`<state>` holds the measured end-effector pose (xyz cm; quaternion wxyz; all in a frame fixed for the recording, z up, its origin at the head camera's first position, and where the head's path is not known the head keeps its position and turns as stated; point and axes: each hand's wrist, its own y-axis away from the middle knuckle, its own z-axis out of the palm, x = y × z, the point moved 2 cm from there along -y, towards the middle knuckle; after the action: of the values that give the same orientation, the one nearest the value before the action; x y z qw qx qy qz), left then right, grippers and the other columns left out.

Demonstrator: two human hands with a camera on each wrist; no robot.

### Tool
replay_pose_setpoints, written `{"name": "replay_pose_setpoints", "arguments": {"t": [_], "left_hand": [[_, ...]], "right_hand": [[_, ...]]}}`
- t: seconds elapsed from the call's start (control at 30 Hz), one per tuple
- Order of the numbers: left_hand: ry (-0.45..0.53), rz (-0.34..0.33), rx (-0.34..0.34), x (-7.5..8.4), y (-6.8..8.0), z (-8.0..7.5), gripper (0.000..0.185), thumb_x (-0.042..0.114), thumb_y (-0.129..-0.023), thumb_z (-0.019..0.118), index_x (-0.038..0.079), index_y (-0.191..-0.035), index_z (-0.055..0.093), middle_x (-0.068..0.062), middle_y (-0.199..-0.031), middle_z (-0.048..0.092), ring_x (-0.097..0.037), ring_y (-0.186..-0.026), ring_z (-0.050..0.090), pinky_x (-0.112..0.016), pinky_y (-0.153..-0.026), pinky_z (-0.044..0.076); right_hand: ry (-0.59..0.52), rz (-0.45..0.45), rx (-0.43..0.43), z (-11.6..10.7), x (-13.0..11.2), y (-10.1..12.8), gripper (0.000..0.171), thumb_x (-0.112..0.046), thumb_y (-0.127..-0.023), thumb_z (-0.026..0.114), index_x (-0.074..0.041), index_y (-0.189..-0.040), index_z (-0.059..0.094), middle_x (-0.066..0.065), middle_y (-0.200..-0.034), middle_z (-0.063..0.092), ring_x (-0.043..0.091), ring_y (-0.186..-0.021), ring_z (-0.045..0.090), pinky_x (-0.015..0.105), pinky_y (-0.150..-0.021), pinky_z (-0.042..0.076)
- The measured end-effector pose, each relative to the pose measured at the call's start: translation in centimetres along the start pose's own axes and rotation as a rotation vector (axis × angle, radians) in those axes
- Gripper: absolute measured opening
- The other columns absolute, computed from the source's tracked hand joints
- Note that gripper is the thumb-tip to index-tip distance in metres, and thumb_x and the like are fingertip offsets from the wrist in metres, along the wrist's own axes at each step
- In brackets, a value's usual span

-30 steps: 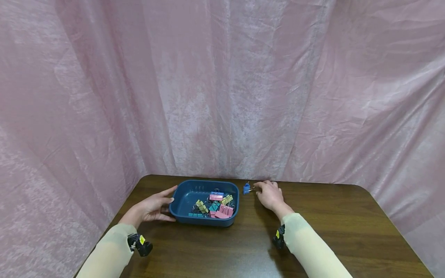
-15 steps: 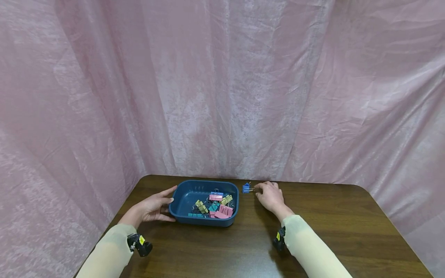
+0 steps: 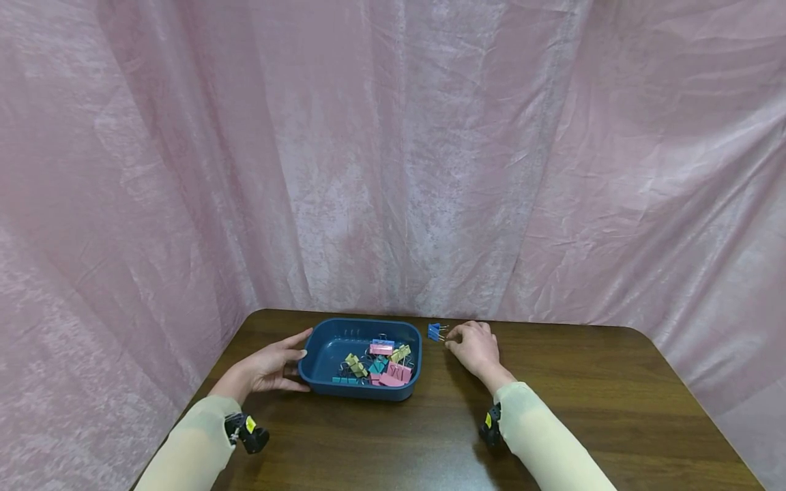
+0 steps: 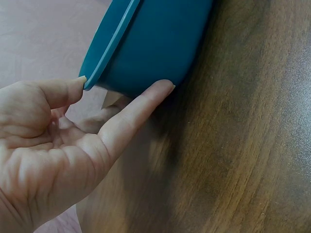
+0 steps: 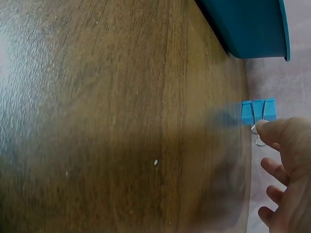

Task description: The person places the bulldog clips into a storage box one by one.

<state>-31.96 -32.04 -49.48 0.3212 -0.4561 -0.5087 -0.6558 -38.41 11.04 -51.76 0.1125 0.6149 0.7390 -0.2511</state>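
Note:
A blue binder clip (image 3: 436,332) is near the table's back edge, just right of the tub, its wire handles pointing right. My right hand (image 3: 475,348) pinches the clip by its wire handles. In the right wrist view the thumb (image 5: 272,130) overlaps a handle and the other fingers are bent; the index fingertip is hidden. My left hand (image 3: 270,365) rests against the left end of the dark blue tub (image 3: 325,391). Its thumb touches the rim and a straight finger (image 4: 131,116) lies along the outer wall. Pink, yellow, teal and blue binder clips (image 3: 399,372) lie in the tub.
The brown wooden table (image 3: 552,402) has rounded back corners. Behind it and at the sides hangs a pink velvet curtain (image 3: 393,170). Small light specks dot the tabletop in the right wrist view.
The blue binder clip has turned; both handles now point toward my right hand, where one stood upward before. The right hand has shifted slightly left. The left hand and tub stay still.

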Motion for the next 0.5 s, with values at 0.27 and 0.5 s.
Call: {"name": "replay_pose_setpoints", "arguments": {"t": [0.27, 0.5], "left_hand": [[0.004, -0.001, 0.011, 0.01, 0.11, 0.06, 0.06, 0.011, -0.111, 0.039, 0.024, -0.166, 0.017, -0.037, -0.158, 0.021, -0.059, -0.134, 0.042, -0.066, -0.089, 0.053], [0.002, -0.005, 0.019, 0.11, 0.13, 0.11, 0.06, 0.01, -0.111, 0.039, 0.024, -0.166, 0.018, -0.037, -0.158, 0.022, -0.059, -0.134, 0.042, -0.067, -0.088, 0.053]], "right_hand": [[0.014, 0.01, 0.043, 0.51, -0.45, -0.19, 0.009, -0.028, -0.089, 0.077, -0.02, -0.093, 0.08, 0.006, -0.114, 0.069, 0.039, -0.119, 0.051, 0.058, -0.094, 0.042], [0.014, 0.028, 0.054, 0.61, -0.89, -0.27, 0.006, -0.027, -0.089, 0.078, -0.023, -0.085, 0.078, 0.005, -0.112, 0.069, 0.04, -0.12, 0.05, 0.058, -0.096, 0.04]]}}
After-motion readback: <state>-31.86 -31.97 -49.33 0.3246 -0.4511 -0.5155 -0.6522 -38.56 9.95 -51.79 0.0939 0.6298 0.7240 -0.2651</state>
